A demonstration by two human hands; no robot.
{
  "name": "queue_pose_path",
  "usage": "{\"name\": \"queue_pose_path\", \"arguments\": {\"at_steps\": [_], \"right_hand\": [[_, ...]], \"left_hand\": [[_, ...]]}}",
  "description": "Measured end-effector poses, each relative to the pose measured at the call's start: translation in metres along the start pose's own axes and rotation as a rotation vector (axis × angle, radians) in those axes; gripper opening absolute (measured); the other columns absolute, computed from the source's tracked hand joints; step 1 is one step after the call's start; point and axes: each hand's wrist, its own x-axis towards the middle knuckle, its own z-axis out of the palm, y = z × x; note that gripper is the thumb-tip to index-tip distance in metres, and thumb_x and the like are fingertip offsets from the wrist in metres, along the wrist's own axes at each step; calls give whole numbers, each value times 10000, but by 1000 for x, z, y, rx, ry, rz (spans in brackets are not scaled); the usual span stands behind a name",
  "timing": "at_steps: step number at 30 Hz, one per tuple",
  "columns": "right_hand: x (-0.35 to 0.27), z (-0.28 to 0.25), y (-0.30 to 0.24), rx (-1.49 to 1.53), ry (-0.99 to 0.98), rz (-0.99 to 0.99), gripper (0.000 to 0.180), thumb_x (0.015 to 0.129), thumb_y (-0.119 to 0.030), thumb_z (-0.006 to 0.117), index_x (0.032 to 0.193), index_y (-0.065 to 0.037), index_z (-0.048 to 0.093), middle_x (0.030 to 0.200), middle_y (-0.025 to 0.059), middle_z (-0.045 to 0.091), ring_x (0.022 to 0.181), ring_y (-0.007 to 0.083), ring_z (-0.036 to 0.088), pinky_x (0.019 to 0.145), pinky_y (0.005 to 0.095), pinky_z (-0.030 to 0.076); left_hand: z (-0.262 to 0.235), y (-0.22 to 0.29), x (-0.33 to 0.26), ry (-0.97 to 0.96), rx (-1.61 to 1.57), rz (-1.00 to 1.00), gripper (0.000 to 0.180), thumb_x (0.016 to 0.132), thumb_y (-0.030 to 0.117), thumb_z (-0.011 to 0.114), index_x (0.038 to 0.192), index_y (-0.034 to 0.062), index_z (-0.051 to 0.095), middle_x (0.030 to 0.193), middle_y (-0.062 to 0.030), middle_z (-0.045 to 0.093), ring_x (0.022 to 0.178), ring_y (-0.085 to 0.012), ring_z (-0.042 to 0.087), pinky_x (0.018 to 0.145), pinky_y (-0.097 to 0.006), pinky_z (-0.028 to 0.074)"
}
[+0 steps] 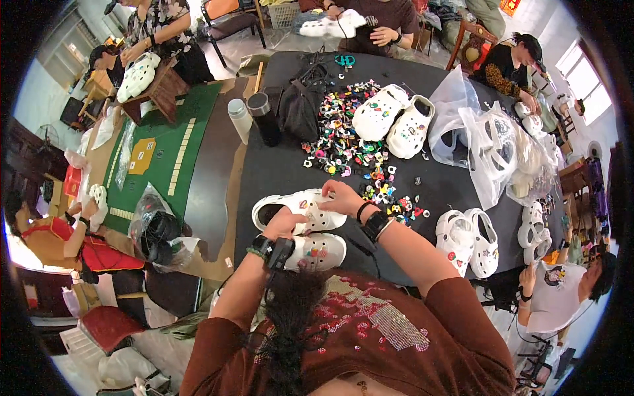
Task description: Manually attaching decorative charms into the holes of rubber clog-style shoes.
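A white clog [310, 200] with small decorative charms on it lies sideways on the black table in front of me. My left hand [285, 223] is closed on its near side, by the heel opening. Over the toe part, my right hand [340, 197] has its thumb and fingers drawn together at the surface; whatever is between them is too small to make out. Nearer to me, against the first one, lies a second white clog [318, 251] with colourful charms, partly hidden by my left wrist.
Beyond my hands spreads a pile of colourful shoe charms [337, 125]. A decorated pair of white clogs [382, 113] rests on it. Another pair [454, 239] stands right, near clear plastic bags [489, 155]. Black tumbler [264, 119] and white bottle [239, 119] stand left. Several people work around.
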Motion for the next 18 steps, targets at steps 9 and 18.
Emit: {"name": "queue_pose_path", "arguments": {"at_steps": [9,18], "right_hand": [[-16,4,-13,6,139,-147,155,683,-191,756,786,-87,706,848,128,673,824,296,647,746,381,514],[-5,-2,-10,-81,75,-54,485,656,-237,780,1065,-59,589,1031,132,641,955,273,615,836,352,487]], "left_hand": [[-5,-5,2,-86,-11,74,520,745,-85,556,1257,-12,505,1175,-87,611,1040,-218,604,883,-341,485],[1,-1,-3,-52,3,34,441,781,-90,550,1216,-20,550,1145,-98,633,1014,-202,623,827,-331,511]]}}
